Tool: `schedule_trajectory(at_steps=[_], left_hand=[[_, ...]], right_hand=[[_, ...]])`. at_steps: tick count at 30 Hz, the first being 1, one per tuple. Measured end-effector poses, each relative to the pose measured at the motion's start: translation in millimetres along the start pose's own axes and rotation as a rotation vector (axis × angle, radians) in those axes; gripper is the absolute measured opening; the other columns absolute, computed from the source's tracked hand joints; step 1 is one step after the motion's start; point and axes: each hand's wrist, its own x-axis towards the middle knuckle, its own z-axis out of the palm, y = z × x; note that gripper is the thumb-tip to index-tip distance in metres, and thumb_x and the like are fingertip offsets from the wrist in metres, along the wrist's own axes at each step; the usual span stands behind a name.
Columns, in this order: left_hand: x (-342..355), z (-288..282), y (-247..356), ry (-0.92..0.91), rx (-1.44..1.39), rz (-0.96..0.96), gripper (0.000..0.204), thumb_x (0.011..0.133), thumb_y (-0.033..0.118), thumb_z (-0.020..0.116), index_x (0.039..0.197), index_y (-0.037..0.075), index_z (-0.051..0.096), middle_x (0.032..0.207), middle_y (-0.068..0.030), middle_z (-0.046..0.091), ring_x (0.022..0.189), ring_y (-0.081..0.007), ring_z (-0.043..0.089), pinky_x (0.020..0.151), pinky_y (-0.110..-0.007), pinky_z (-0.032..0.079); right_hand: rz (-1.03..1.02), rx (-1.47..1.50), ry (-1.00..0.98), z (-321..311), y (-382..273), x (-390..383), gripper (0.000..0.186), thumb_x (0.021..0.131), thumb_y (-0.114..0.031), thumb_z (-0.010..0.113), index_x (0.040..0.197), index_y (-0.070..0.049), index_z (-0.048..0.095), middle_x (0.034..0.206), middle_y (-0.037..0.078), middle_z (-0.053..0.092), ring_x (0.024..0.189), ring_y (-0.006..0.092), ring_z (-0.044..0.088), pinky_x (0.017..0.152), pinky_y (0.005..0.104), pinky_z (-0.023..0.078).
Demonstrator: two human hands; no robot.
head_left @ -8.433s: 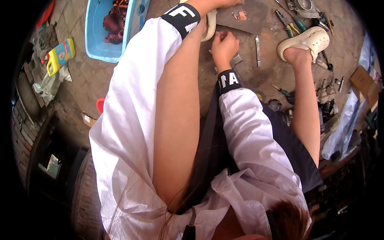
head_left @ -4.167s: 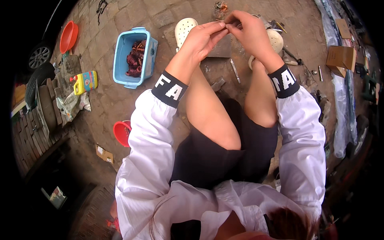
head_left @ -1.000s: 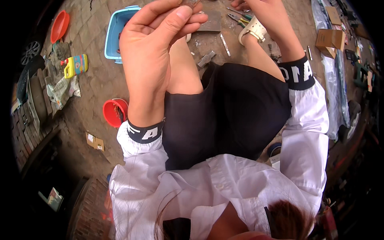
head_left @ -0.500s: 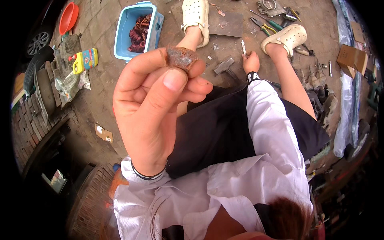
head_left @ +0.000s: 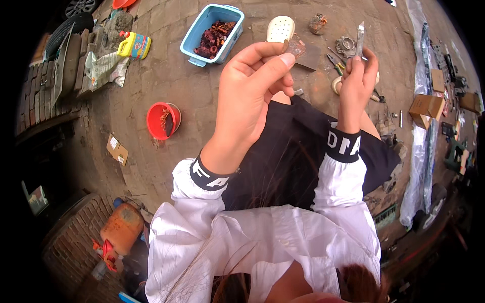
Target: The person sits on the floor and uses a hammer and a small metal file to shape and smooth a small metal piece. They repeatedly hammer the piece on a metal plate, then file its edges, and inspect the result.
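Raised in front of me, my left hand (head_left: 245, 93) is closed, pinching a small rusty metal piece (head_left: 298, 49) between thumb and fingers; its far side is hidden. My right hand (head_left: 355, 91) is wrapped round a flat, narrow silver metal tool (head_left: 360, 38) that looks like a chisel and points upward. The two hands are apart, both above my lap. Beyond the left hand are a cream clog (head_left: 281, 29) on my foot and a dark flat metal plate (head_left: 308, 61) on the ground.
A blue tub (head_left: 190, 41) of dark reddish copper-like coils stands ahead. To the left are a red bucket (head_left: 153, 121) with scraps and a yellow jug (head_left: 135, 45). A round metal part (head_left: 346, 44) lies near pliers (head_left: 333, 61). Cardboard boxes (head_left: 427, 108) sit at right.
My right hand has risen from near the ground with the metal tool. My left hand has moved away and to the right with the rusty piece. The view has shifted, bringing the red bucket into sight.
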Motion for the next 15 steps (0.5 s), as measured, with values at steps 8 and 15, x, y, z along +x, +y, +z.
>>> schedule_trajectory(at_steps=[8, 15], left_hand=[[-110.8, -57.4, 30.3, 0.187, 0.019, 0.065, 0.019, 0.088, 0.004, 0.063, 0.106, -0.002, 0.061, 0.089, -0.0074, 0.064, 0.068, -0.0115, 0.058, 0.056, -0.025, 0.050], [-155.4, -96.6, 39.3, 0.357, 0.149, 0.187, 0.022, 0.088, 0.002, 0.064, 0.108, -0.005, 0.060, 0.087, -0.0083, 0.065, 0.068, -0.0135, 0.059, 0.056, -0.026, 0.051]], right_hand=[[0.240, 0.032, -0.758, -0.4, -97.0, -156.1, 0.020, 0.097, -0.019, 0.055, 0.091, 0.000, 0.056, 0.067, -0.006, 0.044, 0.060, 0.0012, 0.033, 0.054, 0.0180, 0.027], [0.084, -0.099, -0.853, 23.7, -84.5, -198.6, 0.021, 0.093, -0.018, 0.061, 0.083, -0.001, 0.055, 0.059, -0.003, 0.041, 0.056, 0.0053, 0.034, 0.050, 0.0222, 0.030]])
